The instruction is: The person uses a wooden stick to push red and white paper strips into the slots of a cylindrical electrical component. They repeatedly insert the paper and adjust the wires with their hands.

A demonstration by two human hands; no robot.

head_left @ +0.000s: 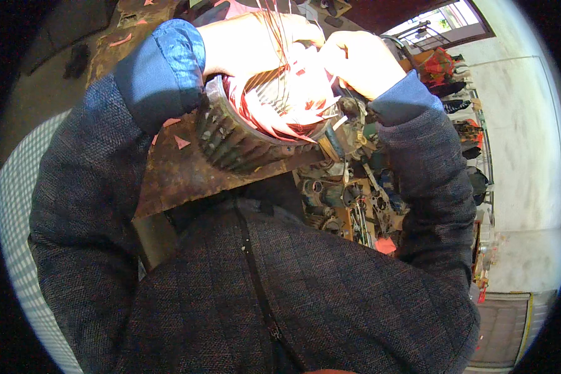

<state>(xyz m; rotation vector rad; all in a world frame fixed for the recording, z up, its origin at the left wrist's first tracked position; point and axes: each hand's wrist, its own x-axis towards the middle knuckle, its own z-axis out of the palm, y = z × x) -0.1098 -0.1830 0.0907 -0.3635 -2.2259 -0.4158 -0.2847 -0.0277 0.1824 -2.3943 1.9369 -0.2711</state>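
Observation:
A ribbed metal motor stator (230, 140) rests on a rusty worktable, its open end facing me. Pink insulation paper (255, 115) lines its inside and sticks out past the rim. Thin copper wires (274, 31) rise out of the bore in a loose bundle. My left hand (252, 43) reaches across the stator's far side behind these wires, fingers bent, washed out by glare. At the right of the opening, my right hand (358, 59) is closed with its fingertips by the paper and windings. What either hand grips is too bright to make out.
Pink paper scraps (181, 142) lie on the rusty tabletop (174, 181). Tools and metal parts (355, 199) crowd the area below right. Items hang along the pale wall (514, 143) at the right, near a bright window (442, 22).

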